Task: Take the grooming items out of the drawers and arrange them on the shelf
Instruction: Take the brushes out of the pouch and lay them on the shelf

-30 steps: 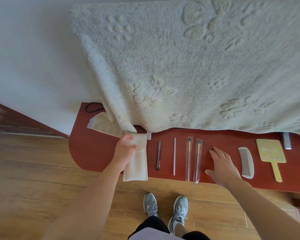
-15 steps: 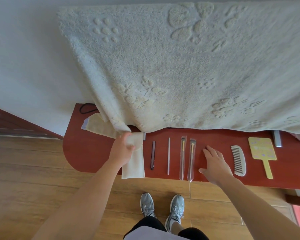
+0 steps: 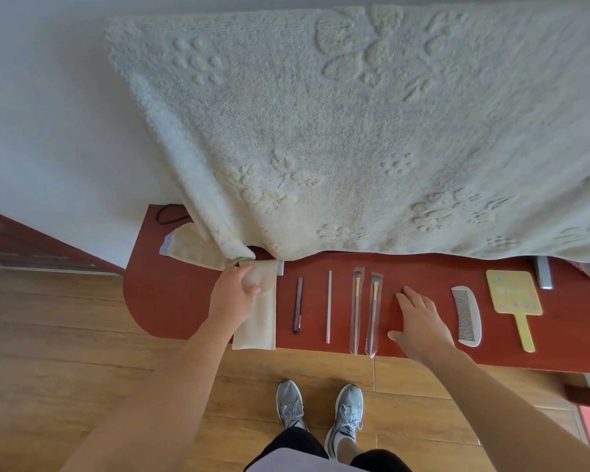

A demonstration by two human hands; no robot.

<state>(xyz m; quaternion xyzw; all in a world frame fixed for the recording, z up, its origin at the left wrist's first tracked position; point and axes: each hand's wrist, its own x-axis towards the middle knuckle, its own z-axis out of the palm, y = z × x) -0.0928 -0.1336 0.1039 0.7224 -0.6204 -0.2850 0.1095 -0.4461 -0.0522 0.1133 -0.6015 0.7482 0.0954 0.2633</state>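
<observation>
The towel [image 3: 355,148] hides the shelf's [image 3: 171,301] back edge and part of the cream cloth [image 3: 258,327] my left hand [image 3: 234,296] grips near the left end. My right hand [image 3: 419,321] rests flat, fingers spread, on bare shelf.

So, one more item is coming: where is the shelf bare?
Bare shelf lies left of the cloth strip, out to the rounded end, and right of the hand mirror. From the dark pen to the comb it is crowded.
</observation>
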